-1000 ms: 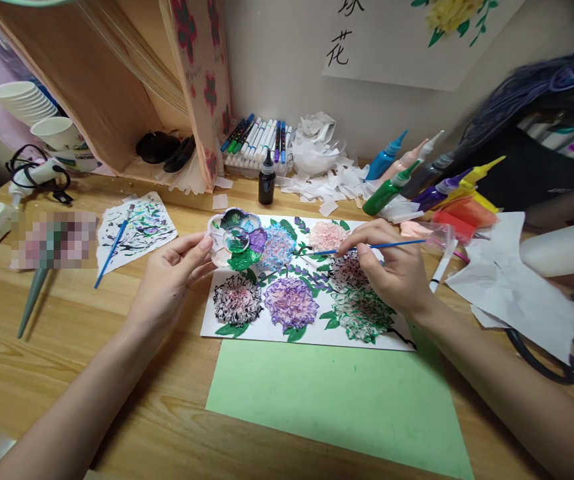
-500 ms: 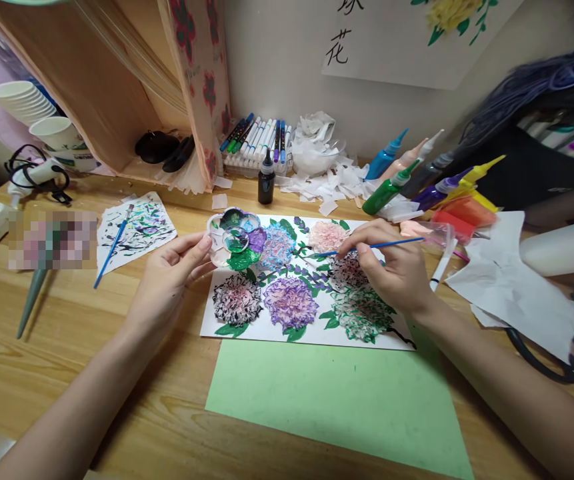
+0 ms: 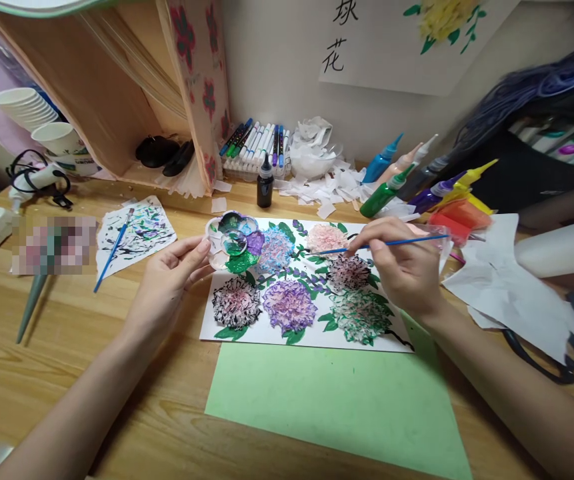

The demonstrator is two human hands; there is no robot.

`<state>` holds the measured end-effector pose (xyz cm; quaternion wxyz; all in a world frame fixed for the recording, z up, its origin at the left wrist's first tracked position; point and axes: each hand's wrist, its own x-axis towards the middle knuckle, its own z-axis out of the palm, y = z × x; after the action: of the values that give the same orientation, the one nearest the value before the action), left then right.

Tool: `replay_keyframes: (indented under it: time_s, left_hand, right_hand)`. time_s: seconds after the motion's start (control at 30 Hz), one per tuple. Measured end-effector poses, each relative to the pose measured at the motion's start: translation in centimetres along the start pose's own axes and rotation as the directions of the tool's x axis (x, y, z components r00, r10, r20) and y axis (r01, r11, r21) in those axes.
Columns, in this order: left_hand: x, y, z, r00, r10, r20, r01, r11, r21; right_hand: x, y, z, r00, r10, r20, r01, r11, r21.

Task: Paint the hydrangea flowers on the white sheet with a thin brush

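A white sheet with raised paper flowers and painted green leaves, the flower picture, lies on the table. Over its upper left corner my left hand pinches a flower-shaped paint palette by its left rim; green, purple and dark paint fill its wells. My right hand grips a thin blue paintbrush above the right side of the picture. The brush tip points left, close to the paper below the pink flower; I cannot tell whether it touches. Beneath the picture's lower edge shows a green sheet.
Behind the picture stand a black paint bottle, a box of markers and paper scraps. Several squeeze bottles lean at the back right. Another brush rests on a paint-smeared paper at left. Scissors lie far right.
My right hand has shifted slightly right with the paintbrush, uncovering more of the dark flower. The brush tip has moved a little left and up. My left hand holds the palette nearly still.
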<state>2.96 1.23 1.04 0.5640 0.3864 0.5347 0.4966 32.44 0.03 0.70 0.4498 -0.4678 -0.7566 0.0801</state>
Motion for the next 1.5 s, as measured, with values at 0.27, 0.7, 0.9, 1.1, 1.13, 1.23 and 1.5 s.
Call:
replay_keyframes:
  time_s: [0.27,0.7,0.9,1.1,1.13,1.23,1.5]
  left_hand:
    - [0.9,0.9,-1.4,0.999,0.023,-0.043,-0.024,1.0,-0.016]
    - [2.8,2.3,-4.8,0.976,0.018,-0.218,-0.051,0.988,-0.144]
    - [1.4,3.3,-1.0,0.996,-0.051,-0.075,0.041,0.992,-0.123]
    - [1.3,5.3,7.4,0.951,-0.066,0.304,0.07,0.998,-0.002]
    - [1.7,5.7,8.6,0.936,-0.051,0.349,0.048,0.999,0.018]
    - [3.2,6.7,11.4,0.892,-0.014,0.452,-0.012,0.998,0.055]
    - [6.4,6.8,13.6,0.825,-0.015,0.564,-0.003,1.0,0.03]
  right_hand:
    - [1.7,-1.3,-3.0,0.877,0.124,-0.465,-0.002,0.967,0.254]
    - [-8.0,2.9,-5.4,0.701,0.694,-0.164,-0.465,0.62,0.632]
    - [-6.7,3.0,-6.2,0.682,0.675,-0.281,-0.392,0.662,0.639]
    - [-1.1,-2.6,-9.3,0.805,0.328,-0.495,-0.174,0.927,0.331]
    - [-0.4,-3.6,-9.5,0.821,0.242,-0.517,-0.133,0.962,0.239]
    - [1.5,-5.7,-9.5,0.874,0.084,-0.479,-0.07,0.996,0.047]
    - [3.6,-5.3,-6.5,0.95,0.083,-0.299,-0.103,0.993,-0.049]
